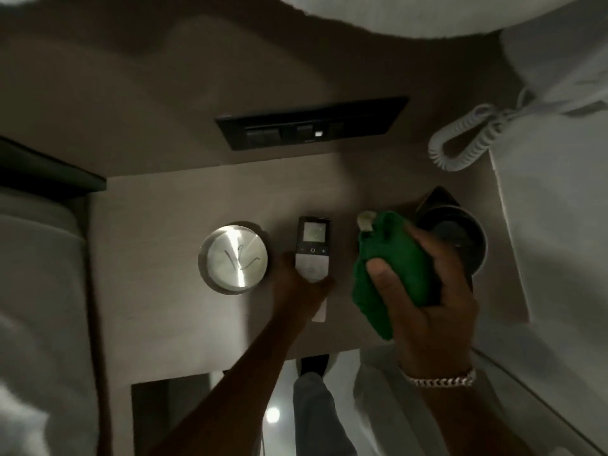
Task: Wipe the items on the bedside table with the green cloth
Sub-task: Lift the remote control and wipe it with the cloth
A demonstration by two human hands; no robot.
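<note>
A small grey remote control (313, 245) with a lit screen lies upright in the middle of the pale wooden bedside table (158, 258). My left hand (301, 286) grips its near end. Just to the right, my right hand (427, 291) holds a bunched green cloth (391, 268) above the table, with something pale poking out at the cloth's top. A round silver disc (234, 257) with a scribbled mark sits to the left of the remote. A dark round object (457, 238) stands behind my right hand, partly hidden by it.
A black switch panel (311, 126) is set into the wall behind the table. A white coiled phone cord (467, 139) hangs at the back right. White bedding (36, 274) lies to the left, and a white surface (559, 209) to the right. A small white card (320, 312) peeks out under my left wrist.
</note>
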